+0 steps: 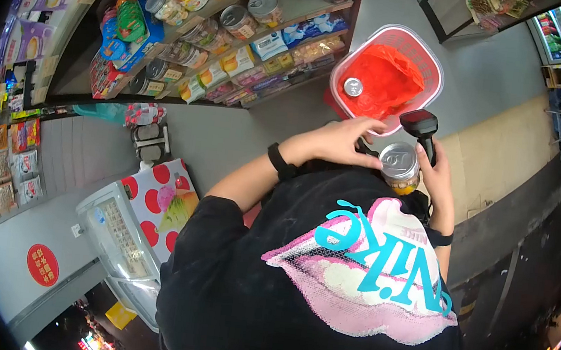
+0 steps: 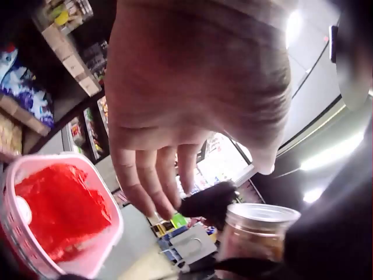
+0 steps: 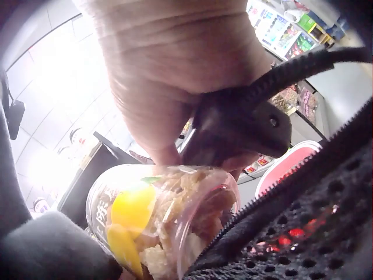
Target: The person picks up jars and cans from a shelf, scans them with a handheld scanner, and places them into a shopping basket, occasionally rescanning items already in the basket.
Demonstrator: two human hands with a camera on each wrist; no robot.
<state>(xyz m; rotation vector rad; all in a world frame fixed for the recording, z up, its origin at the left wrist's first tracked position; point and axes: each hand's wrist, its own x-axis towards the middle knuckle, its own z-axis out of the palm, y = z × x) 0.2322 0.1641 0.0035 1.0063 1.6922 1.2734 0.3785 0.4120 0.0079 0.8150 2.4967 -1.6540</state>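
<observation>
My right hand (image 1: 440, 183) grips the handle of a black barcode scanner (image 1: 420, 124), whose head points toward the basket. Just beside it is a clear jar (image 1: 401, 182) with a silver ring-pull lid; the right wrist view shows the jar (image 3: 134, 216) with pale chunks inside and a yellow fruit print. My left hand (image 1: 336, 140) hovers on the jar's other side, fingers spread and loosely bent, thumb tip close to the lid rim. In the left wrist view, the fingers (image 2: 163, 181) hold nothing. Black mesh fabric with a zipper (image 3: 291, 192) covers part of the jar.
Ahead on the floor stands a pink-rimmed basket (image 1: 435, 61) lined with a red bag (image 1: 392, 74), a silver-lidded container (image 1: 353, 87) inside. Shelves of jars and packets (image 1: 242, 25) rise at the left. A chest freezer (image 1: 115, 225) is at the lower left.
</observation>
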